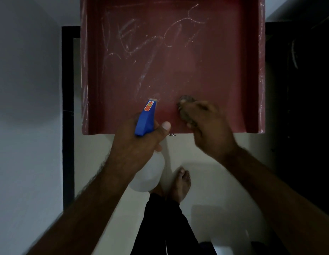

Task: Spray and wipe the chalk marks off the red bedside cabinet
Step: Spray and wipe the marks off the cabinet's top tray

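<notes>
Fingers (196, 108) of the right hand (209, 126) are curled over a wadded cloth (186, 100), pressing it onto the top of the red cabinet (206, 70) near the front edge, right of centre. Hand is motion-blurred, so I can't tell the finger layout beyond that. Left hand (139, 144) wraps the neck of the spray bottle (146, 118), thumb up beside the blue head, nozzle aimed across the front edge onto the top. Trigger finger is hidden behind the head.

Cabinet sits directly below the camera. Chalk marks (141, 39) cover the back and left of the top, with streaks down both side edges. Front strip near the hands shows little chalk.

Handling, my read:
- **Top:** hard, flat, glossy. Slick once wet, so the cloth should glide; it needs downward pressure, not grip.
- **Cloth:** soft, light. Bunch it under the palm.
- **Bottle:** light translucent plastic, fill level not readable. Neck hold as shown is right.

Around: white floor (215, 172), with a bare foot (182, 181) and black trouser legs (165, 227) just in front of the cabinet. Black frame (68, 107) left, dark furniture (298, 107) right. Small metal pull (171, 134) pokes out under the front edge.

Likely obstructions: side edges could hold chalk where strokes stop short, and the bottle hand overlaps the front-left area.
</notes>
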`<action>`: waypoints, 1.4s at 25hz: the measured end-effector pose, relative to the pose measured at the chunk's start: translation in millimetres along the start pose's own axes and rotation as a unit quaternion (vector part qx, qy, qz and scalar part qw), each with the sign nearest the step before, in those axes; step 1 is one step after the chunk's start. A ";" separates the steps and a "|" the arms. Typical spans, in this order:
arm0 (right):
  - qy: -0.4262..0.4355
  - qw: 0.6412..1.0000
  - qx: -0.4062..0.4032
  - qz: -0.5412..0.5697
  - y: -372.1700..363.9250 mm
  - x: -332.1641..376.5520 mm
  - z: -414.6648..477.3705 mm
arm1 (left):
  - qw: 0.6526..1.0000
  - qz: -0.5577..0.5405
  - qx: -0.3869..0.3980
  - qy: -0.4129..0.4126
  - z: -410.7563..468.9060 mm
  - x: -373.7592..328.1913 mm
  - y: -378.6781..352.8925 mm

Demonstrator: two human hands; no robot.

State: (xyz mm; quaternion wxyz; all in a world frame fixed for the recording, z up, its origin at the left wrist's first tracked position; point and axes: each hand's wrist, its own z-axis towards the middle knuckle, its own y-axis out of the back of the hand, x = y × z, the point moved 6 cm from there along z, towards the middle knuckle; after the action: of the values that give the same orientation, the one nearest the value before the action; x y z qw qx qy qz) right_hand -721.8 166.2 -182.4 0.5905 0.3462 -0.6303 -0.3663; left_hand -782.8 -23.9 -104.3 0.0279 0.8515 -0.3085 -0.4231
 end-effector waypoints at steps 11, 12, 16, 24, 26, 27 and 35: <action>-0.008 1.000 0.003 -0.028 -5.2 9.6 8.6 | 1.000 -0.006 0.006 -0.008 10.9 -7.2 2.7; 0.034 0.999 0.016 -0.030 -7.4 18.0 5.4 | 1.000 0.001 0.008 -0.009 11.6 -8.4 2.6; -0.059 0.997 -0.037 -0.032 14.7 -20.6 15.5 | 1.000 0.010 0.014 -0.019 15.6 -14.7 4.1; 0.002 0.999 -0.015 -0.043 -1.7 11.2 19.3 | 1.000 -0.002 0.010 -0.011 20.1 -24.4 0.6; -0.081 0.994 -0.061 -0.033 9.9 -16.8 25.0 | 1.000 -0.003 0.009 -0.017 20.7 -26.2 2.4; -0.129 0.988 -0.082 -0.030 13.1 -28.8 26.2 | 1.000 0.006 0.011 -0.023 20.8 -27.7 3.4; -0.008 0.998 -0.021 -0.054 2.3 -3.1 29.9 | 0.999 0.009 0.024 -0.020 20.4 -30.1 8.2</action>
State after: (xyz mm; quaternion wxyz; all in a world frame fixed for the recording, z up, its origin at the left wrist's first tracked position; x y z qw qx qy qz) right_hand -751.4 171.5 -183.0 0.5717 0.3646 -0.6074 -0.4138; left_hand -815.6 -9.7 -93.7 0.0055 0.8404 -0.3268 -0.4324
